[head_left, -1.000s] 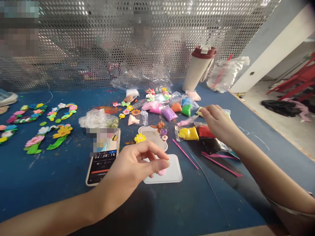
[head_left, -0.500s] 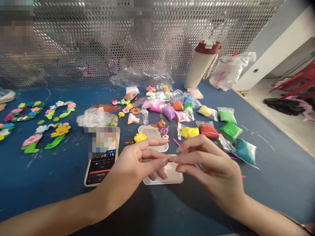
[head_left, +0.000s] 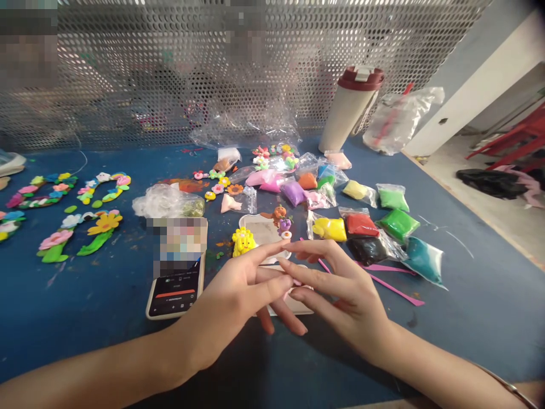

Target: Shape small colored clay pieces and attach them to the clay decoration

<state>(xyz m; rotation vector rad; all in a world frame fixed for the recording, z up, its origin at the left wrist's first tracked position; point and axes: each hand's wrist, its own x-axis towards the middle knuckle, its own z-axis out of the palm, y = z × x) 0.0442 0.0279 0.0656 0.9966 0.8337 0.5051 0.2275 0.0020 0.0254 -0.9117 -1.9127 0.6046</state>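
From my head view, a small pink piece of soft clay [head_left: 297, 282] shows at the left thumb tip, above a white rectangular board [head_left: 300, 307]. My left hand [head_left: 238, 284] pinches it, thumb pressed toward the fingers, the lower ones spread beneath. My right hand [head_left: 351, 289] meets it with loosely bent, parted fingers; whether they grip the piece too, I cannot tell.

Just beyond the board lies a pale shallow tray [head_left: 259, 226]. A yellow petalled figure with a face [head_left: 244, 242] is at its left edge; an orange clay figure [head_left: 280, 213] and a purple clay figure [head_left: 285, 224] are at its right.

To the right I see clear bags: one holds yellow clay [head_left: 331, 229], others red clay [head_left: 361, 224], black clay [head_left: 367, 250], bright green clay [head_left: 399, 224] and teal clay [head_left: 423, 258]. Farther back, bags hold purple clay [head_left: 293, 193] and light green clay [head_left: 392, 197]. On the left, a crumpled clear plastic bag [head_left: 164, 200] lies around or against an olive lump [head_left: 196, 208], beyond a light-cased phone [head_left: 176, 292].

At the back, a cream tumbler with a dark red lid [head_left: 349, 111] stands closed, contents hidden. Beside it, a translucent plastic bag [head_left: 394, 128] has a red straw [head_left: 406, 91] in it.
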